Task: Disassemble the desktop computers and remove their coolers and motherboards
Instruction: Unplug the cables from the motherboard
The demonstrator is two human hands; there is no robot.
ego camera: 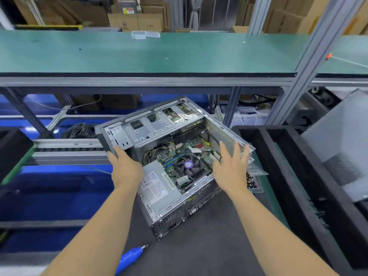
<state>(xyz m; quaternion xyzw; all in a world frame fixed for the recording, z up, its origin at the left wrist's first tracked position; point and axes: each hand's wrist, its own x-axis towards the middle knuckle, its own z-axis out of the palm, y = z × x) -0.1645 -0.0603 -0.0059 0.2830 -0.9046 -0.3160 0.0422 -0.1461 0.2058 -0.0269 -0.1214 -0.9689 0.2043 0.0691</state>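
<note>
An open desktop computer case [159, 124] lies on its side on the dark work mat [209, 236], turned at an angle. Inside I see the green motherboard [191, 145], a black cooler fan [188, 165] with a purple centre label, and a grey power supply [157, 186]. My left hand [124, 168] grips the case's left edge near the drive cage. My right hand [231, 166] hovers over the case's right wall with fingers spread and straight, holding nothing.
A blue electric screwdriver [129, 257] lies on the mat near me. A clear tray of screws [253, 181] sits right of the case. Black foam-lined bins [298, 176] stand at right with a grey side panel [338, 152]. A green bench [139, 52] spans behind.
</note>
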